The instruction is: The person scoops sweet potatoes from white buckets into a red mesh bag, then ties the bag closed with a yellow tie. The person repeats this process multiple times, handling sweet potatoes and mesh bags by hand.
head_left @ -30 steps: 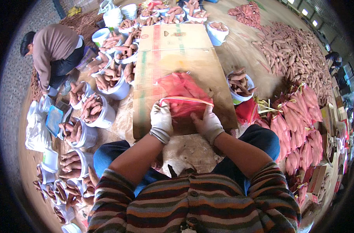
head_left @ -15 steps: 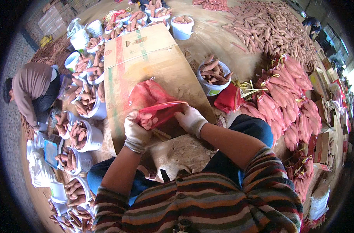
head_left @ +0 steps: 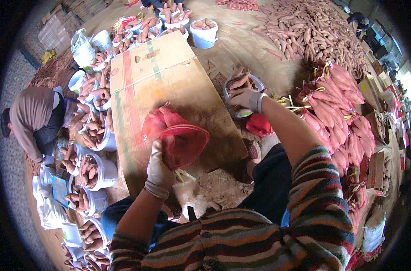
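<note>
Landmark: the cardboard sheet (head_left: 183, 81). The red mesh bag (head_left: 174, 135) lies on its near part, its mouth gaping towards the sheet's right edge and overhanging its near end. The left hand (head_left: 159, 169), gloved, is at the sheet's near end and grasps the bag by its near side, thumb uppermost. The right hand (head_left: 245, 98), also gloved, is beyond the sheet's right edge, fingers lowered over the sweet potatoes (head_left: 238, 81) in the white bucket (head_left: 259, 84); whether it has closed on one cannot be told. Bag contents are not clearly visible.

Step in hand, as judged: picking from the bucket while the bag is kept open. The next move appears to call for a sure hold on a sweet potato, a clear path across the sheet's right edge, and a steady left hand so the mouth does not fold.
</note>
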Motion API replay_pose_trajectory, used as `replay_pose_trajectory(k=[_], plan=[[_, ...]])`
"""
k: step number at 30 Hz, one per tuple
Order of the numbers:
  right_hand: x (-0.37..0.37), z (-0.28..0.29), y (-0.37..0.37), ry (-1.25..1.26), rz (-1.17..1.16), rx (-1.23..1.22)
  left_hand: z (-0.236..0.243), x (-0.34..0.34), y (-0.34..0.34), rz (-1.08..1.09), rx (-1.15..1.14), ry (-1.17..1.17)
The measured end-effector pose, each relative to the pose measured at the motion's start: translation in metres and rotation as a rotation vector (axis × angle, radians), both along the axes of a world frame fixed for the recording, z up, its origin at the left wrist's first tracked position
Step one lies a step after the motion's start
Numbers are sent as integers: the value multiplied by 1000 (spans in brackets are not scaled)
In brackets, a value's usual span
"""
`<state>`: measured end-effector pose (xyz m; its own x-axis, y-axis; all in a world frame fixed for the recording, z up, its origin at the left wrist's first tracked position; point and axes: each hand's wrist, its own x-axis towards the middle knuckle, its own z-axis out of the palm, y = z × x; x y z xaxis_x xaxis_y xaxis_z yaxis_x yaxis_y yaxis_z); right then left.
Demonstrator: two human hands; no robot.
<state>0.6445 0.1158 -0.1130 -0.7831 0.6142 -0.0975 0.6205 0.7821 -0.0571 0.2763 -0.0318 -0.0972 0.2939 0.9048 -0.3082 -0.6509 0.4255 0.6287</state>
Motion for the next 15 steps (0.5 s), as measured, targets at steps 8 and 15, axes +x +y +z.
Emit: replay_pose_trajectory(k=[8, 15], plan=[[43, -33, 53, 506, -1480, -51, 4, 14, 1, 78, -154, 137], [32, -49, 101, 313, -1540, -142, 10, 16, 4, 24, -276, 167]])
